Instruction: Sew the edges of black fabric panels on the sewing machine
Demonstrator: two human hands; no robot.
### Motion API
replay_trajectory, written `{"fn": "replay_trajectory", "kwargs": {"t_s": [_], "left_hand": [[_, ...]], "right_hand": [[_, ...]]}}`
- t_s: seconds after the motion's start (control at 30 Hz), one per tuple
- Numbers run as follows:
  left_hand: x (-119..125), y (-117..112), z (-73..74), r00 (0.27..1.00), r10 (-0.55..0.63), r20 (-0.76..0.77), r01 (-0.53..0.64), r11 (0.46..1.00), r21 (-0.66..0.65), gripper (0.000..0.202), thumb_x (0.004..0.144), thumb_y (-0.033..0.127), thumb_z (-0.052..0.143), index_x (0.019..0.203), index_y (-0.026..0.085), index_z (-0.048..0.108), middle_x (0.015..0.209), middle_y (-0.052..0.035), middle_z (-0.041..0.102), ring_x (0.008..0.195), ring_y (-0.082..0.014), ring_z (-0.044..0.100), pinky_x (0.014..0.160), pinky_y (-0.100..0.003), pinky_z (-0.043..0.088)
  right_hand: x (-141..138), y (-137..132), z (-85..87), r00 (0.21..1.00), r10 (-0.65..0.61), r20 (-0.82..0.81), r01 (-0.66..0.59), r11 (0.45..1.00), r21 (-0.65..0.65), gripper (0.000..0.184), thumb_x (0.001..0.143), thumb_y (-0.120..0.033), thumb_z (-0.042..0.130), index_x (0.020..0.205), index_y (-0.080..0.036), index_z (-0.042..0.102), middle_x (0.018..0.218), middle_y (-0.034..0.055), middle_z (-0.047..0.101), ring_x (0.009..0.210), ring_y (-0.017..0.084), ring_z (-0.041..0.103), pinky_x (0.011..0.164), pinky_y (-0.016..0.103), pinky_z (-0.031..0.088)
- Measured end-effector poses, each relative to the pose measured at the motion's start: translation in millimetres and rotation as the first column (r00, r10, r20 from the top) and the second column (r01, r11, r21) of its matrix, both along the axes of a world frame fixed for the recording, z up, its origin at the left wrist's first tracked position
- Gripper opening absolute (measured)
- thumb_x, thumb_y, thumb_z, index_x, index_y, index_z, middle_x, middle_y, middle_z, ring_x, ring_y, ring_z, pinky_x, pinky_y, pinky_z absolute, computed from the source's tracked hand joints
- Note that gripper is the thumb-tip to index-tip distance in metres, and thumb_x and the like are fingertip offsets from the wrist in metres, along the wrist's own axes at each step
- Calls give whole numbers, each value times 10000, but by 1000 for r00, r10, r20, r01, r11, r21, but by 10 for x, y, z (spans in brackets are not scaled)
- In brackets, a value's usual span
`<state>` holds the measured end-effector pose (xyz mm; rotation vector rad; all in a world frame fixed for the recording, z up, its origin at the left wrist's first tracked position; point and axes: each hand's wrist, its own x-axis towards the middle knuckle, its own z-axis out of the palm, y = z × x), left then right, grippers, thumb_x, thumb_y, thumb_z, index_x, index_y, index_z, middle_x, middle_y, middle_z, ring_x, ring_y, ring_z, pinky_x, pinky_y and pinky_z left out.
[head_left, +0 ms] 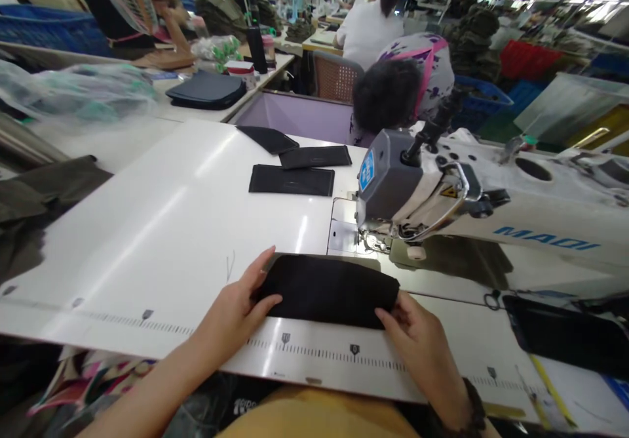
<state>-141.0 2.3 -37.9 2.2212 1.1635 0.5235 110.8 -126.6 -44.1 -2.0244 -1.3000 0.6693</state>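
Observation:
A dark, roughly rectangular fabric piece (pixel 329 290) lies near the front edge of the white sewing table, with a strip of olive cloth showing along its far edge. My left hand (pixel 243 307) grips its left end, thumb on top and index finger at the far corner. At the right end, my right hand (pixel 415 330) pinches the near corner, its other fingers curled partly out of sight. Just beyond the piece stands the sewing machine (pixel 393 182), its presser foot (pixel 376 241) over the metal plate.
Stitched black pieces (pixel 292 181) lie left of the machine head. Olive cloth (pixel 452 261) sits under the machine arm, and a dark phone-like slab (pixel 565 333) lies at right. A bent-over person (pixel 403 84) is behind the machine. Plastic bags (pixel 83 90) lie back left.

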Motion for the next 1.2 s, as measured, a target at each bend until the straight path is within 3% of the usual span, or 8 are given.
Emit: {"fn": "replay_trajectory", "kwargs": {"t_s": [0.07,0.17,0.23,0.3,0.37,0.47,0.83,1.2], "left_hand": [[-32,-20,-50,999,-44,13,43,993,110,519,871,339,406,1339,199,230,1041,-65,589,896,-169,598,761,-266,507],[-45,-20,-69,990,-132,-53,142,956,258,337,903,333,352,1194,219,478,1076,-65,570,949,-163,579,813,-246,493],[-48,-9,-65,989,-113,-99,140,931,338,339,908,364,336,1082,199,576,1030,-78,589,942,-173,585,811,-244,498],[-57,2,-69,991,-75,-112,113,914,389,369,908,387,332,1046,175,600,1005,-93,599,921,-177,595,801,-244,506],[-68,10,-81,991,-64,-119,107,910,402,377,908,394,331,1035,168,605,987,-91,607,911,-176,599,804,-248,508],[-80,26,-100,991,-51,-125,95,919,383,378,902,423,332,1028,195,607,988,-65,613,909,-180,598,822,-271,508],[-109,80,-157,988,-9,-155,59,944,325,361,879,470,348,1059,257,578,1026,-28,591,913,-197,588,844,-325,507],[-109,105,-168,986,-10,-168,74,921,381,354,886,464,322,1085,268,540,996,-17,601,914,-199,585,842,-343,503]], "right_hand": [[-31,-2,-18,999,-39,-8,40,998,42,227,792,-347,494,958,-193,476,671,5,590,600,163,570,558,248,449],[-76,-7,-22,996,-79,45,72,989,128,428,816,-323,463,1192,-171,326,619,-31,541,516,138,533,513,232,439],[-96,-16,-7,992,-28,120,8,987,158,369,841,-302,430,1186,-187,374,662,-10,555,547,137,544,535,234,449],[-105,-22,15,981,55,187,-89,980,179,226,857,-260,407,1057,-208,495,765,28,587,667,147,575,611,244,464],[-111,-18,32,968,107,226,-155,966,205,188,863,-214,393,975,-208,544,822,42,593,750,153,576,669,249,464],[-118,11,35,966,115,232,-168,960,226,199,863,-185,400,998,-190,546,828,46,594,761,150,570,681,251,464],[-124,79,19,989,51,138,-69,989,132,185,837,-213,435,928,-189,594,791,47,622,721,160,593,658,268,484],[-132,132,30,990,40,138,-56,992,116,221,828,-199,438,980,-176,598,873,60,642,793,165,601,720,287,490]]}}
